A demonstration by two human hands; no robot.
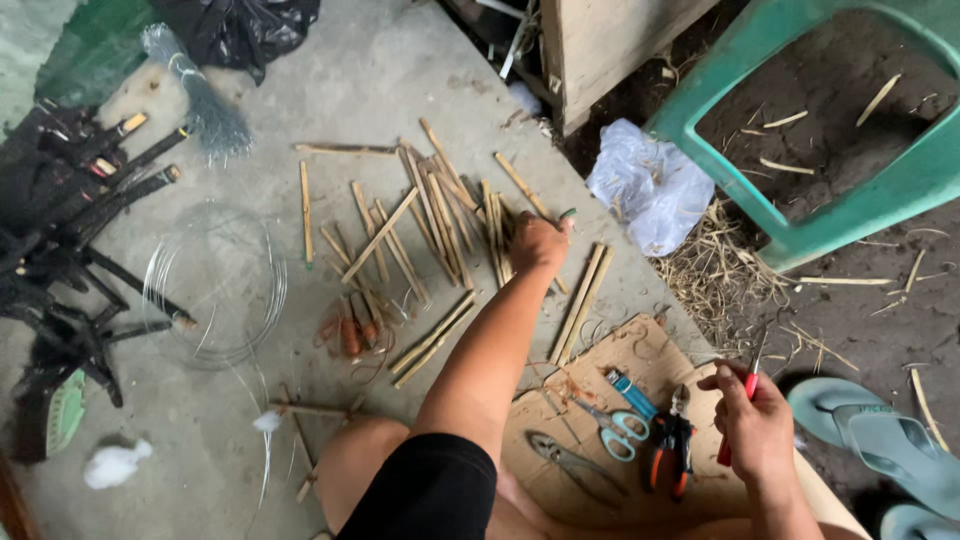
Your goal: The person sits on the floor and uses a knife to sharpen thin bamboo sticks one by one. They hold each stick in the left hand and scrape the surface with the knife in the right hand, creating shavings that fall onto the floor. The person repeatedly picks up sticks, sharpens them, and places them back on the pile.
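My left hand (pixel 538 243), arm stretched forward, fingers curled down onto the bamboo sticks (pixel 430 215) scattered across the middle of the concrete floor (pixel 370 70); it closes on the sticks at the pile's right edge, though I cannot tell how many it has. My right hand (pixel 757 420), drawn back over the right edge of the cardboard sheet (pixel 640 350), fist wrapped round a red-handled tool (pixel 735 410) whose thin metal tip points up. On the cardboard, between my hands: scissors with pale blue handles (pixel 615 430), orange-and-black pliers (pixel 672 445), bare metal pliers (pixel 575 465). Two more sticks (pixel 580 300) lie together just beyond the cardboard's far edge. Left of the pile: a coil of thin wire (pixel 215 285), then a heap of black-wrapped sticks (pixel 70 230) at the floor's left edge. Far right: white plastic bag (pixel 650 185), green plastic stool (pixel 850 140), dry straw (pixel 715 270), pale blue sandals (pixel 880 430).
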